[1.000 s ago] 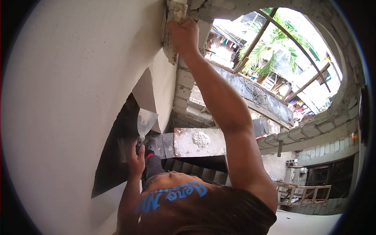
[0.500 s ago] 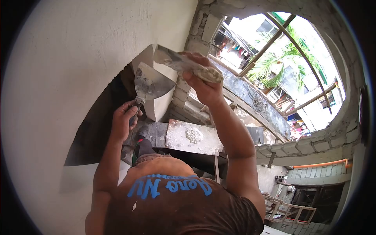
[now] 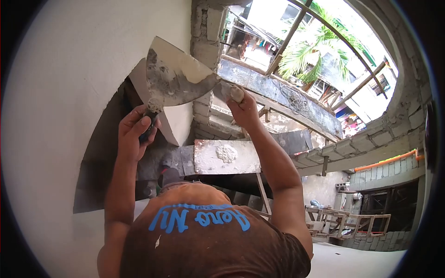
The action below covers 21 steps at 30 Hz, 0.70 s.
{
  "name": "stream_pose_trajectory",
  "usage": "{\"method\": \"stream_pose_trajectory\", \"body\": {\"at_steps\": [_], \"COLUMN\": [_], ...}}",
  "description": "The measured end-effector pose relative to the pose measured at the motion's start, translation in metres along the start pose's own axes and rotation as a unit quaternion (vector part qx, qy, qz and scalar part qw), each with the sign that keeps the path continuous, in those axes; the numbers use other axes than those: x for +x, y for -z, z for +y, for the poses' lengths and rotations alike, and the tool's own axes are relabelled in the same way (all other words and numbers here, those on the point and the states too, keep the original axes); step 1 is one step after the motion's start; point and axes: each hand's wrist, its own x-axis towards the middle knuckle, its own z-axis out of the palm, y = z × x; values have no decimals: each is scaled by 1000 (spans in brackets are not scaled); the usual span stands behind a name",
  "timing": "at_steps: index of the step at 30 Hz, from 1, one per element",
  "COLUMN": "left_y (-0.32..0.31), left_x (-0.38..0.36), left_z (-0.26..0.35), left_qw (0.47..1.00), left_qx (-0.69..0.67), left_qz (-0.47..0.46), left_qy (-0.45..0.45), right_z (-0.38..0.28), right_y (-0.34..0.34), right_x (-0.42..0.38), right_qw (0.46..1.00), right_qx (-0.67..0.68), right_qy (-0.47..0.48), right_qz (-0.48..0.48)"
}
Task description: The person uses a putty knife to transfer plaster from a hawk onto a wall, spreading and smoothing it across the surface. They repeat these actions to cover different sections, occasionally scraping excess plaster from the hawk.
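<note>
My left hand (image 3: 134, 129) is closed round the dark handle of a putty knife (image 3: 169, 85). Its wide, stained metal blade is raised near the wall, with a cream smear of putty on the upper part. On the right, my right hand (image 3: 243, 109) grips a putty-caked flat-bladed tool (image 3: 223, 90) by its crusted end. That tool's visible part overlaps the right corner of the putty knife's blade, and the rest of it is hidden behind. Below both hands, a board (image 3: 206, 157) carries a mound of white putty (image 3: 226, 154).
A smooth pale wall (image 3: 60, 92) rises on the left beside a dark opening (image 3: 99, 157). To the right is a round window opening in rough block masonry (image 3: 380, 139), with a dusty dark plank (image 3: 259, 81) across it. A wooden frame (image 3: 347, 222) stands at lower right.
The putty knife has tilted and its blade now looks larger. The right-hand tool has turned and dropped slightly, so its blade shows less. The camera view has shifted to the right.
</note>
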Motion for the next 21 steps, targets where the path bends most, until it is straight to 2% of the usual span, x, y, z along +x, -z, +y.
{"method": "stream_pose_trajectory", "body": {"at_steps": [1,2,3,4,5,6,8,9,10,12,13,16,18,20,21], "left_y": [-7,-12,-16,-17,-17,-16,-10,-1,6,20,33,81,113,139,147], "left_x": [3,7,11,15,23,26,32,36,38,40,37,27,5,-18,-27], "left_z": [6,3,-4,-11,-16,-22,-35,-39,-42,-44,-47,-64,-82,-98,-106], "left_qw": [998,997,974,924,865,865,759,710,709,686,683,712,748,776,785], "left_qx": [30,33,169,302,381,386,524,567,570,619,622,642,623,599,586], "left_qz": [-25,-32,-12,7,-22,-31,-61,-80,-85,-55,-51,30,69,112,138], "left_qy": [-58,-61,-152,-237,-325,-321,-381,-409,-407,-378,-379,-283,-219,-165,-144], "right_z": [7,4,-2,-8,-17,-20,-21,-16,-11,-4,-4,-11,-13,16,25], "right_y": [-1,-2,-6,-12,-17,-23,-33,-40,-42,-43,-43,-38,-39,-42,-45], "right_x": [-6,-9,-11,-14,-18,-22,-29,-28,-27,-20,-14,41,95,163,202], "right_qw": [978,978,919,814,778,772,665,653,649,682,682,701,776,839,878], "right_qx": [87,88,274,448,466,471,628,643,646,609,612,602,512,480,421], "right_qy": [-187,-184,-264,-333,-384,-386,-389,-383,-383,-380,-379,-361,-288,-188,-142], "right_qz": [34,41,102,159,174,182,107,114,117,136,131,127,229,174,180]}}
